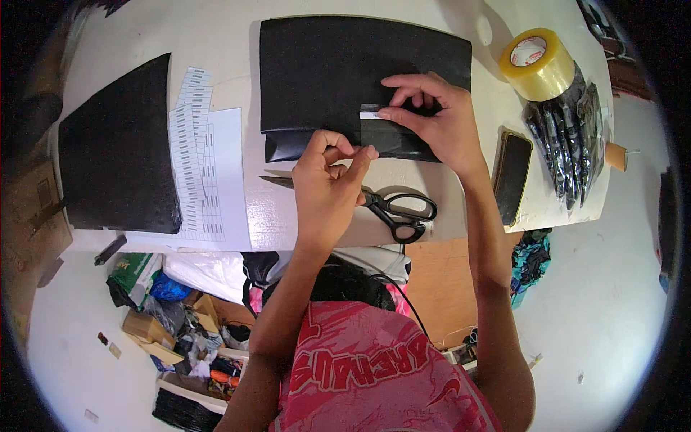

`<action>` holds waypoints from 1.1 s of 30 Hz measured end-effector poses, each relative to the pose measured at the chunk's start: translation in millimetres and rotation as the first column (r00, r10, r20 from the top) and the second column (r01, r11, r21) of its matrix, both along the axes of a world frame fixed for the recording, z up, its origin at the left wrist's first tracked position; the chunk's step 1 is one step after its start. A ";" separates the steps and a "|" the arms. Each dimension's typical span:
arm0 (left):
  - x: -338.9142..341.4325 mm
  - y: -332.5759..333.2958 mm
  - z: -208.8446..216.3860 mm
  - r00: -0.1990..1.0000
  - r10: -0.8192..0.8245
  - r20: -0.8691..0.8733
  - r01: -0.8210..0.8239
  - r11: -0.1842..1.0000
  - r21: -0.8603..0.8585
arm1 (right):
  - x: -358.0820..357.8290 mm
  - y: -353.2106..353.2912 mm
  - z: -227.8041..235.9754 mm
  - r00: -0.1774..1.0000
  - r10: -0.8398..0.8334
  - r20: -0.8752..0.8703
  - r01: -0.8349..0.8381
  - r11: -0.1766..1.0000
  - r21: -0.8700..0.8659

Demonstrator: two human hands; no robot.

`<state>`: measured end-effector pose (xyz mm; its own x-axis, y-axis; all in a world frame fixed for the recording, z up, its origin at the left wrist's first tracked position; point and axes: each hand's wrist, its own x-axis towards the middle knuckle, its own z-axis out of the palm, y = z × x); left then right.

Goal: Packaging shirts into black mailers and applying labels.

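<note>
A small piece of clear tape [381, 135] with a white paper label strip [369, 115] along its upper edge is over the black folded sheet [360, 65]. My left hand [327, 187] is closed, pinching the tape's lower left corner between thumb and finger. At the label's right end rests the thumb of my right hand [443, 122]; its other fingers stand apart from the thumb, above the black sheet. Black-handled scissors [403, 212] lie on the table just below, their blades partly hidden behind my left hand.
A roll of clear tape [540, 65] stands at the right, beside dark plastic-wrapped items [568, 144] and a phone [512, 180]. To the left, printed label strips [188, 151] lie on white paper [234, 187], next to another black sheet [122, 158]. Bags and boxes sit below the table.
</note>
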<state>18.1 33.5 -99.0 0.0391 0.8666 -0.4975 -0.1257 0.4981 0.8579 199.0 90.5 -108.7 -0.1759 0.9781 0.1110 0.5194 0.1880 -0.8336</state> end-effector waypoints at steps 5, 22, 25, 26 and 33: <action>-0.8 0.8 -1.1 0.999 -0.020 -0.027 0.020 1.000 0.002 | -0.2 -1.3 -2.9 1.000 -0.011 -0.004 0.011 1.000 -0.002; -5.4 2.2 -2.6 0.996 -0.076 -0.044 0.077 0.997 0.020 | -2.5 -39.2 13.2 0.984 -0.027 0.177 -0.019 0.967 0.253; -5.2 4.6 0.8 0.987 -0.108 -0.118 0.110 0.994 0.013 | -5.8 -54.1 13.7 0.963 0.067 0.259 -0.137 0.956 0.260; -5.2 4.9 0.2 0.989 -0.109 -0.104 0.110 0.994 0.006 | -6.7 -57.7 10.9 0.957 0.052 0.286 -0.135 0.950 0.280; -4.5 5.9 -4.1 0.991 -0.098 -0.092 0.101 0.994 0.030 | -6.2 -67.8 -4.3 0.937 -0.019 0.349 -0.122 0.918 0.378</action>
